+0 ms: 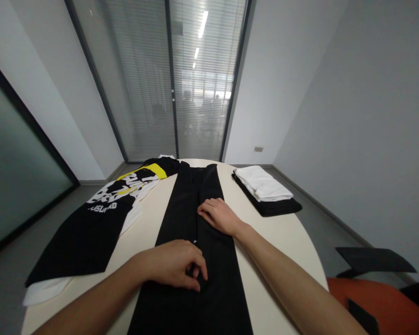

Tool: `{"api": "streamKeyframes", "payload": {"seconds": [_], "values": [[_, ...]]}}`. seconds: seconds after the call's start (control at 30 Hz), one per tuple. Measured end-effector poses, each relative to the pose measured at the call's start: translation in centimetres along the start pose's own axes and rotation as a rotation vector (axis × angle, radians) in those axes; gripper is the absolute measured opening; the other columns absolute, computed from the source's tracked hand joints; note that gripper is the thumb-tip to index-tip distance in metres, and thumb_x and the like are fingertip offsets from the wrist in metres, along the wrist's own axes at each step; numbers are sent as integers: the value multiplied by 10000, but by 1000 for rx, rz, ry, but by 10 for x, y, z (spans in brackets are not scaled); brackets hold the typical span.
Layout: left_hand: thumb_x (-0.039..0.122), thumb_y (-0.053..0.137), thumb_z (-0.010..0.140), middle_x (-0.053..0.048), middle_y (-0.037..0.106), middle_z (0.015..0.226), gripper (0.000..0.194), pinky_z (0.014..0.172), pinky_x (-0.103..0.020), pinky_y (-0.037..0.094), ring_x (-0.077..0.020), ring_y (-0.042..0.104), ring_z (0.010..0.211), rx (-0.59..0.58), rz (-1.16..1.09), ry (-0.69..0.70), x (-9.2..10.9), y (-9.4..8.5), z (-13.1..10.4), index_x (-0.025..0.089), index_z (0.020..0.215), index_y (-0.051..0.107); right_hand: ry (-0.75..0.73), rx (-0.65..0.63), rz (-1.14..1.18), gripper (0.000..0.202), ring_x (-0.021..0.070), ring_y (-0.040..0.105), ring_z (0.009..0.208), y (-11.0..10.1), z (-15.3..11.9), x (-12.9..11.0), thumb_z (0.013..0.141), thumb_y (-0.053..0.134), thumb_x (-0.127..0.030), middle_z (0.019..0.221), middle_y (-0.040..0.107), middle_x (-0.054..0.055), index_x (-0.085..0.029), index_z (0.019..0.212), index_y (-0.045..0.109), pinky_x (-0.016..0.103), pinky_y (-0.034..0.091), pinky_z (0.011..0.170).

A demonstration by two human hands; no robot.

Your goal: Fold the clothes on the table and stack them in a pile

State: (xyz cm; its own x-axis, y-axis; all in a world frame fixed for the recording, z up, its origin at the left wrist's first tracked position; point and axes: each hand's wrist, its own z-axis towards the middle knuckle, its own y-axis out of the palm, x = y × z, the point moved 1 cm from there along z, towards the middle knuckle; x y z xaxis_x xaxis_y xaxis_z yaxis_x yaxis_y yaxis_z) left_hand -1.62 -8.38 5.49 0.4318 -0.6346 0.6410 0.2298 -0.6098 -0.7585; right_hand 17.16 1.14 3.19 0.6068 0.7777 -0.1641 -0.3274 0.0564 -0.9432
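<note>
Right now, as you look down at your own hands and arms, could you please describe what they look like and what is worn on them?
The left hand and right hand show no gloves, rings or markings. No sleeve, watch or bracelet shows on the visible wrists and forearms.

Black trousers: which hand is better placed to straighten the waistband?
Probably your right hand: it lies farther up the black trousers, closer to the waistband; your left hand is lower down, fingers curled.
</note>
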Motion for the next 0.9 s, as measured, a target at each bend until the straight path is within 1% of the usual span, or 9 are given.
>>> {"api": "streamKeyframes", "payload": {"seconds": [0.17, 0.33, 0.5, 0.57, 0.63, 0.7, 0.77, 0.83, 0.9], "values": [[281, 813, 767, 28, 672, 774, 235, 651, -191, 440, -107, 616, 667, 5, -11, -19, 2, -2, 0, 244, 995, 772, 93, -5, 42, 312, 259, 537, 1160, 11, -3, -8, 975, 533, -347, 1268, 604, 102, -216, 1251, 596, 410, 435, 981], [299, 833, 740, 45, 651, 759, 274, 682, -210, 448, -107, 599, 654, -14, -25, -46, 4, 2, 0, 245, 994, 744, 180, -88, 64, 588, 333, 315, 1441, 20, -8, -2, 977, 476, -483, 1571, 359, 144, -209, 1493, 414, 541, 272, 1167], [368, 879, 678, 49, 642, 734, 364, 568, -182, 423, -89, 562, 600, -166, -242, -2, 11, 22, 3, 223, 982, 740, 99, -182, 94, 702, 370, 453, 1318, -3, -13, -6, 835, 649, -599, 1448, 506, 136, -255, 1432, 513, 545, 401, 1067], [384, 872, 687, 43, 640, 729, 382, 562, -176, 444, -89, 569, 595, -271, -395, 30, 15, 28, 5, 206, 999, 738, 48, -173, 137, 636, 326, 540, 1211, -15, -15, -9, 826, 686, -558, 1324, 594, 121, -245, 1368, 570, 484, 447, 1030], [385, 837, 735, 30, 643, 724, 356, 576, -186, 478, -99, 588, 599, -294, -483, 52, 18, 28, 6, 191, 1016, 735, 39, -127, 189, 481, 267, 593, 1129, -20, -16, -7, 901, 632, -466, 1232, 641, 104, -230, 1319, 599, 420, 470, 1009], [353, 774, 805, -2, 673, 777, 277, 662, -226, 525, -131, 636, 685, -130, -358, 56, 15, 21, 7, 188, 1024, 733, 65, -42, 188, 403, 247, 588, 1159, -17, -17, -1, 962, 555, -392, 1262, 632, 107, -218, 1325, 589, 407, 459, 1031], [311, 719, 848, -66, 711, 1010, 249, 893, -340, 528, -206, 666, 959, 127, -61, 55, 8, 11, 7, 202, 1072, 726, 104, 20, 133, 445, 270, 513, 1286, -9, -18, 9, 984, 516, -390, 1398, 558, 127, -212, 1391, 539, 447, 413, 1088], [328, 709, 850, -120, 574, 1394, 383, 1127, -523, 353, -318, 484, 1332, 285, 207, 39, -2, 3, 4, 235, 1221, 680, 136, 2, 85, 511, 300, 422, 1382, 0, -19, 18, 988, 503, -425, 1499, 472, 135, -209, 1451, 487, 495, 364, 1128], [413, 699, 854, -143, 323, 1605, 600, 1169, -637, 210, -392, 238, 1486, 306, 330, -36, -13, 2, 2, 262, 1413, 544, 161, -51, 66, 528, 312, 409, 1394, 4, -20, 24, 984, 504, -455, 1512, 463, 131, -218, 1455, 493, 511, 356, 1129]]}}
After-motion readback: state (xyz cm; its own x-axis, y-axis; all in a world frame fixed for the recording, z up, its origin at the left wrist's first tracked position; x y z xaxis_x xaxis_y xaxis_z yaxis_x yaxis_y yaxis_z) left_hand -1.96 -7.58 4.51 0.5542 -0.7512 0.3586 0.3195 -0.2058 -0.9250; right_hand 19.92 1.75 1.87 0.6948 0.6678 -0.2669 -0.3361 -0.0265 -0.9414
